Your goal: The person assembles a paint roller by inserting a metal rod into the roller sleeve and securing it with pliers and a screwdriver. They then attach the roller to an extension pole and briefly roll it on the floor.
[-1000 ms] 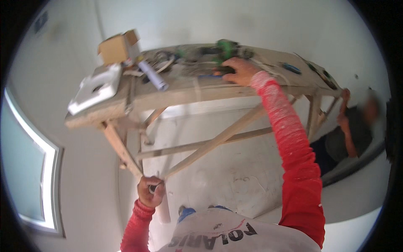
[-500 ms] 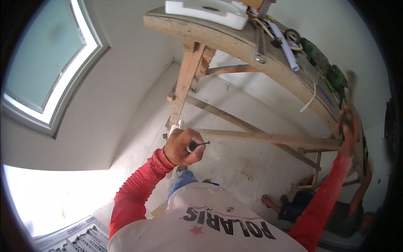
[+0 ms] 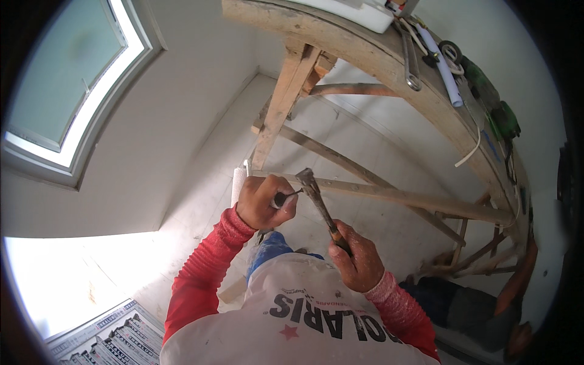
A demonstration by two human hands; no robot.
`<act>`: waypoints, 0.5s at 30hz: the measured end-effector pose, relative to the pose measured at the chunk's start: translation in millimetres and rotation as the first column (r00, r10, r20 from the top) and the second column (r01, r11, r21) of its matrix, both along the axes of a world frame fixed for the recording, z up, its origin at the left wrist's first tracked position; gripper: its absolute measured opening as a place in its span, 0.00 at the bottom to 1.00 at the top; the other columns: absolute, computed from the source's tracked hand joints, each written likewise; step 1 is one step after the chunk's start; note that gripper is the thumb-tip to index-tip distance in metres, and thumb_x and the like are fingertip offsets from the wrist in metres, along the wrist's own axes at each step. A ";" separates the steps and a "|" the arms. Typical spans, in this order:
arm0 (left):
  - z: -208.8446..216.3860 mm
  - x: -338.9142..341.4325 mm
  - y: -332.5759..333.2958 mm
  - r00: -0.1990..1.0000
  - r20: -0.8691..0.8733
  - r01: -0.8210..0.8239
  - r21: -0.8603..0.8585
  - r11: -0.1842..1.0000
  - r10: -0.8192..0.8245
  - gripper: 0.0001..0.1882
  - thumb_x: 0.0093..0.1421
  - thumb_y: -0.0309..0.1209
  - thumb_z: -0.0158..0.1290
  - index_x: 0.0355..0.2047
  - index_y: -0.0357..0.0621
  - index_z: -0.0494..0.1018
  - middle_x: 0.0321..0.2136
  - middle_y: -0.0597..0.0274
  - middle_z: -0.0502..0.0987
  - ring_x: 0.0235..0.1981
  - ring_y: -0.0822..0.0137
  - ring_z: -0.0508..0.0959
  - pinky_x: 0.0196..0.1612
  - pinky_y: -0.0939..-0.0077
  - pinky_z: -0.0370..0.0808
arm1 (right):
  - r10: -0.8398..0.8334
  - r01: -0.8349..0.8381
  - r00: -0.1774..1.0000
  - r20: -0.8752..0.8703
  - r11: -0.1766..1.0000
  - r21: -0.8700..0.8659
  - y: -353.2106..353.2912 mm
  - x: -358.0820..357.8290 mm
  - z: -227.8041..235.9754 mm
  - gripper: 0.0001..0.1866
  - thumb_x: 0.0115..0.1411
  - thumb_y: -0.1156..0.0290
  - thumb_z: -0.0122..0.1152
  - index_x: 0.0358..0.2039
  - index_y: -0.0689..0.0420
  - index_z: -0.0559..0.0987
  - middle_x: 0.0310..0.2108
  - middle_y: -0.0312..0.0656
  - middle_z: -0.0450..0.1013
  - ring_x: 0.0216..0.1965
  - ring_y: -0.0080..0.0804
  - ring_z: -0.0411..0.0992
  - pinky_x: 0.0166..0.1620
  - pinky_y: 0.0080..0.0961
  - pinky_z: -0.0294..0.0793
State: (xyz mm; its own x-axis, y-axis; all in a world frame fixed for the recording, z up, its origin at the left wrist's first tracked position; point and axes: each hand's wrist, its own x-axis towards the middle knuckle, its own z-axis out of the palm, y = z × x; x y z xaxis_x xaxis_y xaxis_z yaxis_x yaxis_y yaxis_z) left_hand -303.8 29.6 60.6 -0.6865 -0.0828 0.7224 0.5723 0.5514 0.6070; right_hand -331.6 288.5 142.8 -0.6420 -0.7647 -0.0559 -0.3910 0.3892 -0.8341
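My left hand is closed around a white tube-like piece, which sticks out past the far side of the fist. Its near end, dark inside, shows at the fingers. From there a thin metal nail or screw points right, its head outward. In my right hand is a hammer, gripped by its dark handle. The worn metal hammer head is up beside the nail's head; whether they touch I cannot tell.
A wooden trestle bench bears a wrench, a white tube, a green power tool and a white foam piece. A person is low at right. Packaged lengths lie lower left, below a window.
My right hand has come from the bench's right end to beside my left, bringing the hammer. My left hand has barely moved. The bench appears shifted right and up in view.
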 end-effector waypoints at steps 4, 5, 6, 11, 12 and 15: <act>0.4 2.4 -4.0 0.998 0.001 -0.056 0.012 0.998 0.056 0.13 0.52 0.25 0.61 0.32 0.42 0.67 0.17 0.62 0.75 0.14 0.61 0.76 0.19 0.72 0.73 | -0.035 0.026 0.998 -0.049 0.985 -0.173 3.2 7.4 -6.0 0.26 0.63 0.67 0.53 0.58 0.69 0.67 0.34 0.50 0.75 0.33 0.43 0.77 0.40 0.31 0.76; 0.9 2.8 -4.5 0.998 0.001 -0.062 0.016 0.998 0.062 0.13 0.52 0.25 0.61 0.32 0.42 0.67 0.18 0.62 0.76 0.14 0.61 0.76 0.19 0.72 0.73 | -0.057 0.040 0.996 -0.067 0.970 -0.238 5.1 9.6 -12.8 0.26 0.63 0.67 0.53 0.58 0.69 0.67 0.34 0.51 0.75 0.33 0.45 0.78 0.40 0.31 0.76; 1.3 3.3 -5.1 0.997 0.001 -0.072 0.016 0.997 0.072 0.13 0.51 0.25 0.61 0.32 0.42 0.67 0.18 0.62 0.76 0.15 0.61 0.76 0.20 0.72 0.73 | -0.034 0.020 0.994 -0.104 0.992 -0.128 0.8 6.3 -14.0 0.26 0.63 0.68 0.53 0.58 0.68 0.67 0.34 0.52 0.75 0.34 0.44 0.78 0.41 0.31 0.77; -3.8 6.5 -12.5 0.992 0.018 -0.122 0.028 0.992 0.121 0.13 0.51 0.26 0.62 0.32 0.42 0.68 0.18 0.61 0.76 0.15 0.61 0.77 0.20 0.71 0.74 | -0.015 0.013 0.995 -0.098 1.000 -0.020 -10.9 0.8 -2.5 0.25 0.62 0.69 0.53 0.58 0.67 0.68 0.35 0.52 0.76 0.34 0.44 0.78 0.41 0.31 0.77; -5.1 6.1 -11.8 0.991 0.010 -0.133 0.020 0.991 0.133 0.13 0.51 0.26 0.62 0.31 0.42 0.68 0.18 0.61 0.76 0.15 0.61 0.77 0.20 0.71 0.74 | -0.025 0.018 0.997 -0.071 0.996 -0.086 -11.2 4.6 -1.3 0.25 0.62 0.69 0.53 0.58 0.67 0.68 0.35 0.51 0.76 0.34 0.45 0.78 0.41 0.32 0.77; -5.0 1.7 -7.6 0.989 0.008 -0.148 0.002 0.989 0.148 0.13 0.51 0.27 0.62 0.31 0.42 0.68 0.18 0.61 0.76 0.15 0.60 0.78 0.21 0.70 0.75 | -0.038 0.032 0.998 -0.049 0.992 -0.121 -20.1 12.0 -2.6 0.25 0.62 0.69 0.54 0.58 0.67 0.68 0.35 0.51 0.75 0.33 0.46 0.78 0.40 0.33 0.77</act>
State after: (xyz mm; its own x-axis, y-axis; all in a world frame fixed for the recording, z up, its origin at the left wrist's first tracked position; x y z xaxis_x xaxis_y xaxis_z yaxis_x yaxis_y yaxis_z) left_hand -302.1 22.0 55.6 -0.6724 -0.1862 0.7164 0.4792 0.6281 0.6131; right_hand -319.6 268.4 140.2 -0.6680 -0.7410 0.0683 -0.4220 0.3016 -0.8550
